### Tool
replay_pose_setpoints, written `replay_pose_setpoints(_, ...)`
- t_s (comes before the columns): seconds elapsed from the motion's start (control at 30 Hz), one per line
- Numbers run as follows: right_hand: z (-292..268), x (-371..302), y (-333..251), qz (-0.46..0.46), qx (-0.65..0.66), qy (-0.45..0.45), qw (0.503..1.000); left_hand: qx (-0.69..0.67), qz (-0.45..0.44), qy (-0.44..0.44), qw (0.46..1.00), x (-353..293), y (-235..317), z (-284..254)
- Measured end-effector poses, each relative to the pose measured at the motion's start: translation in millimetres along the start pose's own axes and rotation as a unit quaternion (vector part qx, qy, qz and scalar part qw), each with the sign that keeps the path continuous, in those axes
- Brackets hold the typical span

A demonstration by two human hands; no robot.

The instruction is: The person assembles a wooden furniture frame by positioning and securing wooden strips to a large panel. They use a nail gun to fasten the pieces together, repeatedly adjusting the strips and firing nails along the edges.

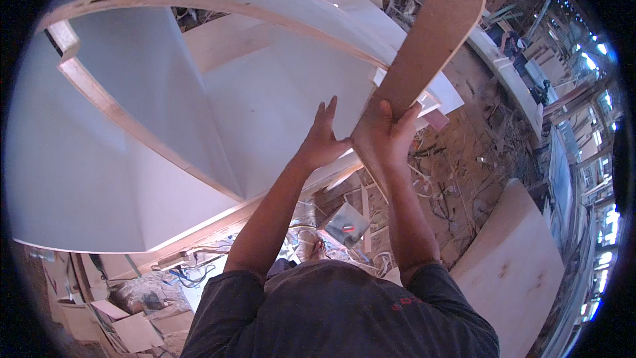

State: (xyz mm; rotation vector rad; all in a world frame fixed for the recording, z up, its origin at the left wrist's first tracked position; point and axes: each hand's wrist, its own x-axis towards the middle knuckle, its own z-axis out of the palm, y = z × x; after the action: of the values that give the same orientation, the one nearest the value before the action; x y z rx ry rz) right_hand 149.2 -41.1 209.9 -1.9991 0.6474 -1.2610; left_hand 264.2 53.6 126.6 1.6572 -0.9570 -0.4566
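A long brown wooden board point(437, 33) with a curved edge slants up to the right in front of me. My right hand point(387, 139) grips its lower part, the thumb lying along the right side. Just left of it, my left hand point(322, 140) is open, fingers spread and pointing up. Its thumb tip reaches the board's left edge; whether it touches I cannot tell. Under and beyond both hands lies a large white panelled structure point(265, 106) with curved wooden-edged ribs point(152, 129). Its near right corner is partly hidden by the board and my right hand.
Wood scraps and shavings litter the floor point(464, 159) at right. A large pale sheet point(510, 272) leans at lower right. Below my hands are a grey square-topped container point(347, 225) and tangled cables point(192, 275). Offcuts point(136, 331) lie at lower left. A long bench point(503, 69) runs along the far right.
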Motion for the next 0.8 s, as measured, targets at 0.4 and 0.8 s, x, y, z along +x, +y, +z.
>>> replay_pose_setpoints(0.4,8,2,32,-0.044,-0.013,0.020,0.999,-0.027,-0.035,0.007,0.999,-15,-29,5)
replay_pose_setpoints(0.8,-88,-86,103,0.099,0.237,-0.159,0.953,0.052,-0.036,-0.150,0.987,-131,-65,-11)
